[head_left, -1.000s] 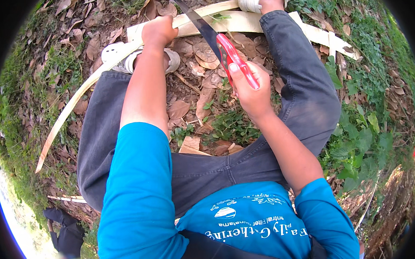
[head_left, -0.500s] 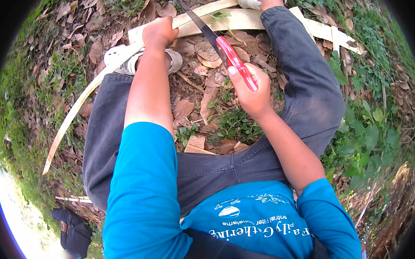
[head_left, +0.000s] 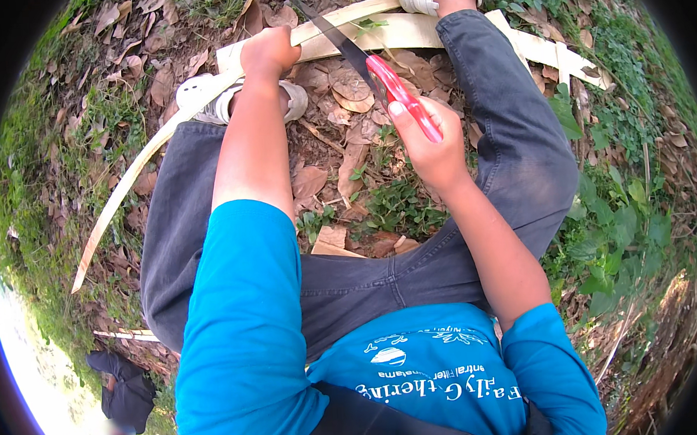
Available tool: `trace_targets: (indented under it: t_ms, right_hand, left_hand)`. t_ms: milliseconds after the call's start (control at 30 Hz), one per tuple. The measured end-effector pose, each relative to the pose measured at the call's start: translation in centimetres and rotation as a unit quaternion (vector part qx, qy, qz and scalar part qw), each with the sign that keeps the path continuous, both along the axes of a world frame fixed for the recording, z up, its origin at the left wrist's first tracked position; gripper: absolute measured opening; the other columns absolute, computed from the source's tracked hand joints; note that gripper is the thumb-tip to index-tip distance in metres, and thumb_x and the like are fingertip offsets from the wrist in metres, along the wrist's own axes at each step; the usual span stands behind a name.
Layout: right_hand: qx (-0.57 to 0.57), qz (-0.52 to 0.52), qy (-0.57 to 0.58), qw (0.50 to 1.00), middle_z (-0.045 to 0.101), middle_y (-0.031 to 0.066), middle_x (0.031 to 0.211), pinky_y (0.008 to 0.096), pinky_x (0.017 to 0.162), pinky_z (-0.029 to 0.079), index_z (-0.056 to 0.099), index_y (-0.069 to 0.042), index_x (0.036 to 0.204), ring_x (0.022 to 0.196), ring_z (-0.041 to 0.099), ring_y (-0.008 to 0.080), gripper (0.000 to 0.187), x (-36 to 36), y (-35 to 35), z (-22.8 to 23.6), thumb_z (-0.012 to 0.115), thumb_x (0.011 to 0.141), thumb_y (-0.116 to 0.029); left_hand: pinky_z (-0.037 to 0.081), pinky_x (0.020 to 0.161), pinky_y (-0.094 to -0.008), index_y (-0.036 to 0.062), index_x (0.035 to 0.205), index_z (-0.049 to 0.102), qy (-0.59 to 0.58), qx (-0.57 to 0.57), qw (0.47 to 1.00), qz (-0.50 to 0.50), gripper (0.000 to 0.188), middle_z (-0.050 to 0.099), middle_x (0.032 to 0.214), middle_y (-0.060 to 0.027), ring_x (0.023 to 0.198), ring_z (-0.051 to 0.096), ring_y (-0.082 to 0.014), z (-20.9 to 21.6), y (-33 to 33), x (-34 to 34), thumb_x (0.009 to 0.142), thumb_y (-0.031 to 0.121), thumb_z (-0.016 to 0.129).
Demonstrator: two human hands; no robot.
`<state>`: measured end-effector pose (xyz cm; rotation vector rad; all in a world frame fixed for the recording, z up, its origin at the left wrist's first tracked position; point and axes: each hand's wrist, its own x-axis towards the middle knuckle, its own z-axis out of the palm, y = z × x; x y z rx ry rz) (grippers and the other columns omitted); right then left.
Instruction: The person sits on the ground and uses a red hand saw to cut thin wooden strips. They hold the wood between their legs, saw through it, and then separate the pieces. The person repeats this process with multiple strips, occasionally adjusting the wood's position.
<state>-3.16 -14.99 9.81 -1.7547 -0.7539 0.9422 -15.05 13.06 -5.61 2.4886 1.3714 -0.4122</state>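
Observation:
My left hand (head_left: pixel 270 54) is closed around a long, thin, pale strip of wood (head_left: pixel 133 172), which curves from the lower left up to my far shoe. In my right hand (head_left: pixel 435 144) is a hand saw (head_left: pixel 389 80) with a red handle and a dark blade. The blade lies slantwise across the strip, just right of my left hand, its tip pointing to the far left. Beneath the strip is a broader pale plank (head_left: pixel 403 33), lying crosswise on the ground between my feet.
My shoes (head_left: pixel 295 102) and bent legs (head_left: pixel 508 125) frame the work on both sides. Dry leaves (head_left: pixel 350 85) and green plants cover the ground. A small wood offcut (head_left: pixel 332 238) lies near my lap. Someone in dark clothes (head_left: pixel 128 390) is at the lower left.
My right hand has drawn the saw slightly back toward me and to the right, its blade still across the strip. My left hand keeps its grip almost unmoved.

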Motion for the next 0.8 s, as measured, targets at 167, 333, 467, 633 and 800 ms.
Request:
trace_targets:
  t_ms: [167,333,467,633,800]
  right_hand:
    - [-0.001,0.015,-0.026,1.000,0.047,-0.0018,0.063,0.0311,0.054,0.035,0.056,-0.004,0.074,0.058,0.039,0.0083,0.033,-0.2,0.4,-0.7,0.068,0.100,-0.022]
    - [-0.046,0.006,0.000,0.999,0.048,-0.0055,0.066,0.0267,0.053,0.034,0.058,-0.005,0.079,0.059,0.041,0.0039,0.029,-0.9,-5.0,3.4,0.070,0.100,-0.021]
    - [-0.049,0.013,0.046,0.998,0.049,-0.0067,0.064,0.0253,0.053,0.035,0.062,-0.004,0.081,0.059,0.041,0.0024,0.026,0.4,-4.7,4.2,0.068,0.101,-0.020]
    - [0.040,0.044,0.026,0.998,0.051,-0.0008,0.059,0.0327,0.050,0.036,0.057,-0.006,0.069,0.053,0.044,0.0103,0.034,-2.5,2.9,-2.5,0.070,0.097,-0.020]
    - [0.029,-0.022,-0.017,0.999,0.051,-0.0026,0.062,0.0303,0.052,0.038,0.058,-0.006,0.077,0.057,0.044,0.0071,0.027,-4.2,0.9,-3.1,0.070,0.097,-0.019]
  left_hand:
    - [0.057,0.094,-0.0483,0.0170,0.122,0.071,0.016,-0.021,1.000,0.001,0.041,0.074,0.119,-0.0124,0.113,0.070,-0.0320,0.5,0.1,0.5,0.086,0.037,0.065]
    - [0.058,0.093,-0.0474,0.0164,0.120,0.072,0.012,-0.007,1.000,0.006,0.040,0.075,0.119,-0.0116,0.111,0.071,-0.0321,0.0,0.2,0.0,0.085,0.035,0.066]
    - [0.059,0.090,-0.0469,0.0174,0.116,0.074,0.005,0.003,1.000,0.020,0.037,0.076,0.115,-0.0110,0.107,0.073,-0.0323,0.1,0.2,-0.3,0.084,0.034,0.067]
    - [0.058,0.092,-0.0480,0.0166,0.116,0.073,-0.005,-0.013,1.000,0.013,0.038,0.075,0.115,-0.0132,0.109,0.072,-0.0330,-0.4,-0.2,0.5,0.084,0.035,0.067]
    - [0.057,0.094,-0.0477,0.0162,0.117,0.073,0.007,-0.029,0.999,0.018,0.039,0.074,0.119,-0.0137,0.112,0.071,-0.0334,0.4,-0.2,0.0,0.084,0.034,0.066]
